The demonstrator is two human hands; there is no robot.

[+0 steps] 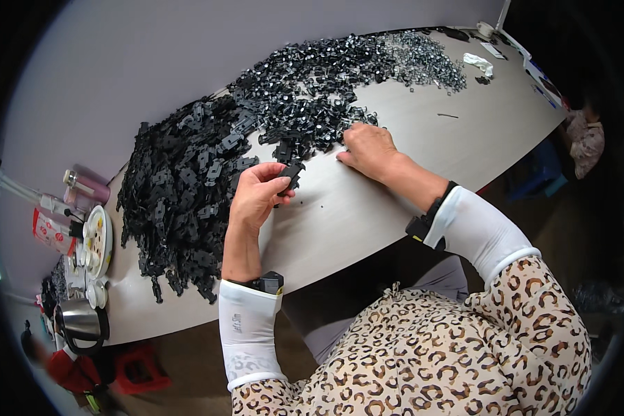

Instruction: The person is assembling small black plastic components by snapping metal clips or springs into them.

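My left hand (251,197) pinches a small black plastic part (293,175) between thumb and fingers, just above the table (340,225). To its left spreads a large heap of flat black plastic parts (180,166). My right hand (371,149) is at the front edge of a pile of small black pieces with shiny metal bits (312,114). Its fingers are curled together, with the tips partly hidden, so what they hold does not show. Both wrists wear black strapped devices over white sleeves.
Small clear or silvery pieces (426,59) lie at the far right of the pile, near a crumpled white tissue (478,64). At the left stand a pink bottle (89,188), a white tray (104,243) and a metal kettle (80,320). Another person (584,135) is at the right edge.
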